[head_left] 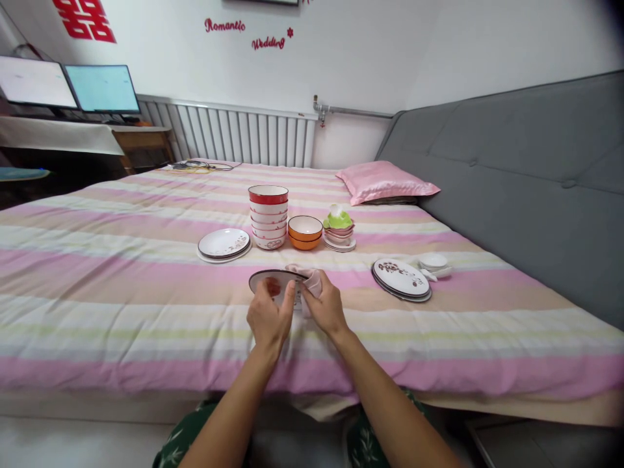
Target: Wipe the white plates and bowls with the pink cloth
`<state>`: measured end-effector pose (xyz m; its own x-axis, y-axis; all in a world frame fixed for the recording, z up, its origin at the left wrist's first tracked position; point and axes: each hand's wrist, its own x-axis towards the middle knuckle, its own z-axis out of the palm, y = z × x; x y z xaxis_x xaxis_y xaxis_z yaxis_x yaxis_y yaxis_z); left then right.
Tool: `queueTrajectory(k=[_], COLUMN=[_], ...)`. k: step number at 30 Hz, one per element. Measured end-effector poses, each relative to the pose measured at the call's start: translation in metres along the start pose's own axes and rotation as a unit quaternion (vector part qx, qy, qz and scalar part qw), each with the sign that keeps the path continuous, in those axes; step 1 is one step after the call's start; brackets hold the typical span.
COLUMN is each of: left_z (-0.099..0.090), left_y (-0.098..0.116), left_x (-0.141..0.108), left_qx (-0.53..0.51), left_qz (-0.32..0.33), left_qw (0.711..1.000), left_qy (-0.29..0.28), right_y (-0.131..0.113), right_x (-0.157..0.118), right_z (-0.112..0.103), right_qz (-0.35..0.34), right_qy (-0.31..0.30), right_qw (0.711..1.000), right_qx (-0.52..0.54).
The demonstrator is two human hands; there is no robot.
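A white plate (279, 279) with a dark rim and a brown pattern is held tilted above the near part of the bed. My left hand (273, 312) grips its near left side, thumb on the face. At its right edge, my right hand (325, 304) is closed on a pale pink cloth (308, 289) pressed around the rim. Left of the hands lies a stack of plates (224, 243). Another plate stack (400, 279) with a brown floral print rests to the right. Parts of the held plate are hidden by my fingers.
Behind the hands stand a tall bowl stack (269, 221), two orange bowls (305, 234) and a pile of small dishes (339, 229). Small white dishes (433, 262) sit far right. A pink pillow (385, 182) lies near the grey headboard (507, 169); cables (202, 166) lie at the back.
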<state>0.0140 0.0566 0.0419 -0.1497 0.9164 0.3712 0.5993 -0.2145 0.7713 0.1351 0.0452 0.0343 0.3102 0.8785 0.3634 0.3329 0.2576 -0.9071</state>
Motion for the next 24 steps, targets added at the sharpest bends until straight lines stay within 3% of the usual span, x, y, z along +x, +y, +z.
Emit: queueTrajectory(k=[4,8,12,15,19,24], left_z=[-0.005,-0.009,-0.01,-0.014,-0.025,-0.037], left_y=[0.002,0.0,-0.006,-0.008,-0.008,-0.014], left_x=[0.001,0.007,0.014,0.018,0.024,0.035], left_qx=[-0.056,-0.137,-0.222,-0.297,-0.394,-0.427], left_qz=[-0.06,-0.091,-0.098,-0.166,-0.266,-0.366], left_qw=[0.996,0.986,0.97,0.94,0.88,0.825], left_qy=[0.016,0.006,-0.028,-0.03,-0.012,0.057], right_y=[-0.011,-0.019,-0.016,-0.011,-0.007,-0.004], right_x=[-0.005,-0.008,-0.013,-0.015,-0.015,-0.007], right_z=[0.0,0.004,0.016,0.027,0.036,0.031], right_qz=[-0.043,-0.042,0.035,0.064,0.058,0.183], right_qy=[-0.076,-0.158,-0.219,-0.244,-0.226,-0.105], right_qw=[0.995,0.976,0.94,0.926,0.932,0.925], right_qx=[0.048,0.143,0.26,0.281,0.277,0.316])
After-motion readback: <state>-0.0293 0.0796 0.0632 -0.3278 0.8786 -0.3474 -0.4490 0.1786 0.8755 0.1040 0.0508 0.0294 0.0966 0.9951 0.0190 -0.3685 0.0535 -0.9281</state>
